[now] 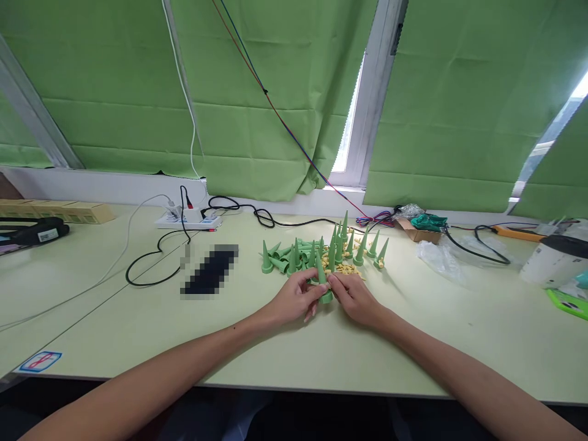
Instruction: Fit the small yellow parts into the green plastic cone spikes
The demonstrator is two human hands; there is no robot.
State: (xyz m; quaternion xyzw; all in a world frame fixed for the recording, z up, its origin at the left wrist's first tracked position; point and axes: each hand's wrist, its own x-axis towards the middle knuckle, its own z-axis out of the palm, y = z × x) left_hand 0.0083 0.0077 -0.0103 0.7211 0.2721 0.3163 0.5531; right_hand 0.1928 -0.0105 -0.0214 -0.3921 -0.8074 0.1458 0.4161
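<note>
My left hand (pixel 296 296) is closed around a green plastic cone (pixel 321 272) with a wider round base, fingers on its side. Against the same cone's right side, the fingers of my right hand (pixel 356 298) are pinched together; whether they also hold some small piece is hidden. Just beyond my hands, several more green cones (pixel 359 250) stand upright, and others lie in a heap (pixel 281 263) to the left. Small yellow pieces (pixel 348 268) are scattered among the standing cones.
A blurred dark rectangle (pixel 211 269) lies left of the cones. Behind are a power strip (pixel 188 218) and black cables (pixel 264 217). To the right sit a small cardboard box (pixel 418 231), clear plastic bags (pixel 438 260), a white container with a black lid (pixel 555 260) and a green phone case (pixel 567 302).
</note>
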